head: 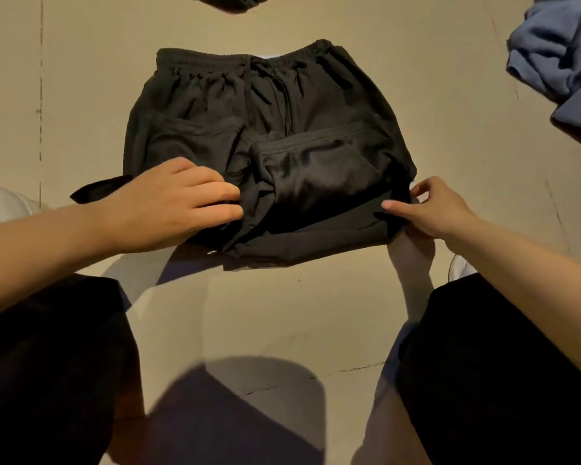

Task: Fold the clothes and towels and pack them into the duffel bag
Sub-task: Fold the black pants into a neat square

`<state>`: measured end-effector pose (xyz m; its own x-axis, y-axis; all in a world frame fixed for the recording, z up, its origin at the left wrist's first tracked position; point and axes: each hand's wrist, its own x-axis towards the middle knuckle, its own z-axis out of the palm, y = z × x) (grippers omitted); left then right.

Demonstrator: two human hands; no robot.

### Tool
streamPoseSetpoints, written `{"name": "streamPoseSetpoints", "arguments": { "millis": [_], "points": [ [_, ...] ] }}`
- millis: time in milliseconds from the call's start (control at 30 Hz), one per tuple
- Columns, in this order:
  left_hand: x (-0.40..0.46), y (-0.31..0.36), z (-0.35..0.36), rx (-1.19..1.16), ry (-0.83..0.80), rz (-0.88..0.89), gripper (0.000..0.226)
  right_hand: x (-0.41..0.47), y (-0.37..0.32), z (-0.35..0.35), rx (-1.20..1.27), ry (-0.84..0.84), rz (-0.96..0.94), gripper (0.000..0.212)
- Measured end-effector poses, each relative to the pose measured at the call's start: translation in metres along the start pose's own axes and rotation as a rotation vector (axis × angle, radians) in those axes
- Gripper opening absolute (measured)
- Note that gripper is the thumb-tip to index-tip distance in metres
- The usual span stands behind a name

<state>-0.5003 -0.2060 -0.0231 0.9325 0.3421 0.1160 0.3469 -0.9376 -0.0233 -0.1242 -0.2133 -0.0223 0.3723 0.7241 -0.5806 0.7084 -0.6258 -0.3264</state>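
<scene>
Trousers [269, 156], black, half-folded on floor [91, 78] between my knees, waistband far side: left hand [168, 203] flat, fingers relaxed, pinning near fold, while right hand [430, 209] pinches right edge to square it; bag unseen, blue garment [557, 62] waiting far right.

Black trousers [269, 152] lie on a plain tan floor [282, 323]. A slate-blue garment [560, 62] sits at the right edge.

Two hands [168, 203], three garments [269, 146].
</scene>
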Motion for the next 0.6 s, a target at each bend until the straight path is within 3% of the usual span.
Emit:
{"name": "streamPoseSetpoints", "arguments": {
  "millis": [267,500,600],
  "points": [
    [0.032,0.009,0.003,-0.028,0.072,0.156,0.029,0.017,0.003,-0.016,0.297,0.123,0.063,0.017],
    [0.041,0.029,-0.008,-0.033,0.116,0.163,0.033,0.025,0.023,-0.044,0.128,0.260,0.033,0.014],
    [0.055,0.045,-0.019,-0.082,0.214,0.068,0.035,0.027,0.034,-0.043,-0.031,0.260,-0.004,0.012]
  ]
}}
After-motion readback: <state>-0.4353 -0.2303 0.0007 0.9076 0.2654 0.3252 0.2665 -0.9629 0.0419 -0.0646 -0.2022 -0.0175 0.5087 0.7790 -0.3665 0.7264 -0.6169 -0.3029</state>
